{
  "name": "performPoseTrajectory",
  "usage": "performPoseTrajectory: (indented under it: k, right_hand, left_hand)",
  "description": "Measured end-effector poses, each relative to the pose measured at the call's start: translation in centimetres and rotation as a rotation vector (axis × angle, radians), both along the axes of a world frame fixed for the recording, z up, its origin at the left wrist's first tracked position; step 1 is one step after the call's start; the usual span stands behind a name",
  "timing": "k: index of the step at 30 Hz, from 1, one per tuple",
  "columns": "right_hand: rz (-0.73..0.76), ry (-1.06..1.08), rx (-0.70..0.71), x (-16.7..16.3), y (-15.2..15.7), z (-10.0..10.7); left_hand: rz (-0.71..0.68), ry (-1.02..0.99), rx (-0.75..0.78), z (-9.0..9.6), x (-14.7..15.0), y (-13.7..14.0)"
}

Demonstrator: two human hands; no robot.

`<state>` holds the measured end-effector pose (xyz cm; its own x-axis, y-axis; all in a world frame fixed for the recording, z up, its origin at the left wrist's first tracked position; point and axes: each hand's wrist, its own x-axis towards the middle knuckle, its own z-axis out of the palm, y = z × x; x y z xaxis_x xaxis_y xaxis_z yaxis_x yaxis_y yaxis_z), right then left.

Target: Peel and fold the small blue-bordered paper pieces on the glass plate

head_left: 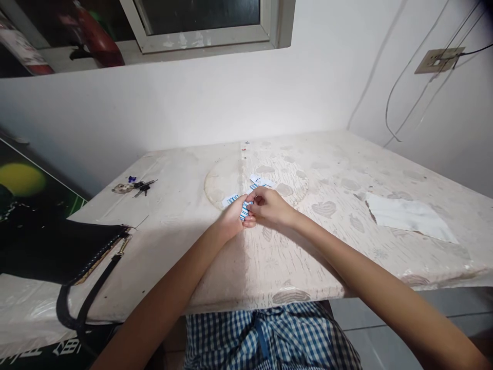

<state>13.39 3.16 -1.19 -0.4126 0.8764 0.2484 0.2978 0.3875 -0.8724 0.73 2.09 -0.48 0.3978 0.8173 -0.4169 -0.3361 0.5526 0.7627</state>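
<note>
Between my two hands, over the middle of the table, is a small blue-and-white striped piece of paper or card [245,211]. My left hand [231,216] is closed around its left side, fingers curled underneath. With thumb and fingertips, my right hand [269,204] pinches its right edge. Just beyond the hands, a white slip with blue marks [262,180] lies on the tablecloth. Another blue-striped white slip [230,200] shows beside my left thumb, partly hidden by the hand. The print on these pieces is too small to read.
A patterned plastic-covered table [308,252] stands against the wall. Keys [143,187] lie at the left, near a black bag [65,246] with a strap. A white cloth or paper [412,216] rests at the right. Bottles [98,38] stand on the windowsill.
</note>
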Motion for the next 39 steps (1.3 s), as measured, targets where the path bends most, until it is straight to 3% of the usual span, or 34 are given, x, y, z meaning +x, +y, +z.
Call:
performPoseTrajectory:
  k: [10,16,27,34,39]
  right_hand:
    - [0.038,0.184,-0.157,-0.1,-0.3,0.2]
    - [-0.047,0.395,-0.040,0.4,0.7,0.5]
    - [-0.109,0.362,-0.075,0.3,0.3,1.0]
    - [-0.119,0.430,-0.159,-0.2,0.1,0.9]
    - [-0.123,0.489,-0.215,-0.6,0.1,0.7]
  left_hand:
    - [0.008,-0.022,0.006,0.0,0.0,-0.1]
    - [0.020,-0.067,-0.084,0.1,0.1,-0.1]
    - [-0.040,-0.069,-0.063,0.2,-0.2,-0.2]
    - [0.026,-0.051,-0.046,0.2,0.0,-0.3]
    - [-0.075,-0.109,-0.054,-0.1,-0.6,0.1]
